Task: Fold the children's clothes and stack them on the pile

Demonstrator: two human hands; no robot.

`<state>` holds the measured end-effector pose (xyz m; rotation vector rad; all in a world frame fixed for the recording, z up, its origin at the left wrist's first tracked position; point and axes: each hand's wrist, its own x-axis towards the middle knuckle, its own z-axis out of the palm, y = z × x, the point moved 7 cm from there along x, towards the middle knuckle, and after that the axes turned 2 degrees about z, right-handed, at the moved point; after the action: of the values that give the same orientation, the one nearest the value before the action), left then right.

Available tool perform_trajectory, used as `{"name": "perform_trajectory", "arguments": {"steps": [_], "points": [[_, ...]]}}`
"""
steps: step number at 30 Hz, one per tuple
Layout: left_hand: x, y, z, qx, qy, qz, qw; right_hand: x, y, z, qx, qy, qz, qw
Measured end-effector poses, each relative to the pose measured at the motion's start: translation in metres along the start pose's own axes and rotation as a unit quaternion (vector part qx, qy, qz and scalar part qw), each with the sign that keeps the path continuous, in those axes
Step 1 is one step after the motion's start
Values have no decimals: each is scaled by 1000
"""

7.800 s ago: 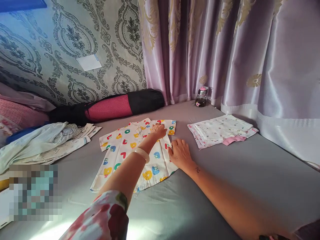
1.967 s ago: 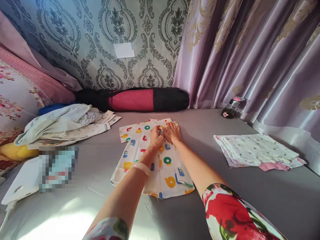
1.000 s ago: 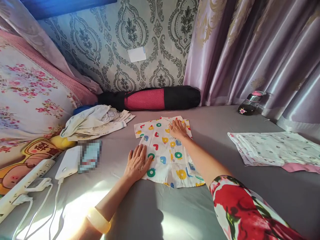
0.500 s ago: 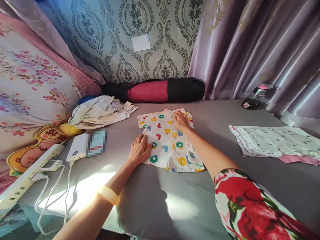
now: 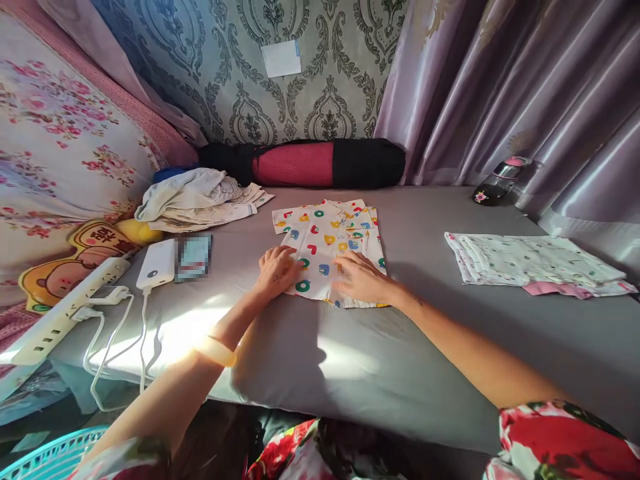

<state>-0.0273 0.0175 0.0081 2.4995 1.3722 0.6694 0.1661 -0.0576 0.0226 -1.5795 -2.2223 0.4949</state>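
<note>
A grey sheet (image 5: 420, 373) is spreading out beneath both hands, and on it the shirt (image 5: 323, 252) is lying front up, between and just beyond them, its right side seemingly folded inward. The left hand (image 5: 277, 272) is resting palm down on its near left edge, fingers loosely parted. The right hand (image 5: 367, 277), apart from the left, is blurring over the lower right front; whether it is gripping cloth cannot be told. For neat work, the left should be weighting the edge lightly while the right is easing creases out with flat fingers, not dragging the layers askew.

Well beyond both hands, a roll (image 5: 295, 163) is lying crosswise. Folded clothes (image 5: 535, 260) are sitting well right of the right hand, a heap (image 5: 190, 200) beyond and left of the left. Farther left, a power strip (image 5: 75, 317) is feeding cables (image 5: 143, 333), which a wide leftward sweep could be catching.
</note>
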Motion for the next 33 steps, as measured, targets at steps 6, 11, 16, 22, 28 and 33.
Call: {"name": "perform_trajectory", "arguments": {"steps": [6, 11, 16, 22, 28, 33], "points": [[-36, 86, 9, -117, -175, 218, 953, -43, -5, 4, 67, -43, -31, 996], [-40, 88, 18, -127, -151, 160, 967, -46, -4, 0, 89, 36, -54, 994], [-41, 85, 23, -119, -116, 172, 971, -46, 8, -3, 153, 77, -12, 985], [-46, 97, 18, -103, -72, 222, 967, -52, 4, -9, 165, 170, -21, 971], [-43, 100, 12, -75, -97, 210, 970, -57, -25, 2, 65, 81, -119, 987], [-26, 104, 16, -66, -86, 193, 975, -53, 4, -16, 52, 175, -25, 983]]}}
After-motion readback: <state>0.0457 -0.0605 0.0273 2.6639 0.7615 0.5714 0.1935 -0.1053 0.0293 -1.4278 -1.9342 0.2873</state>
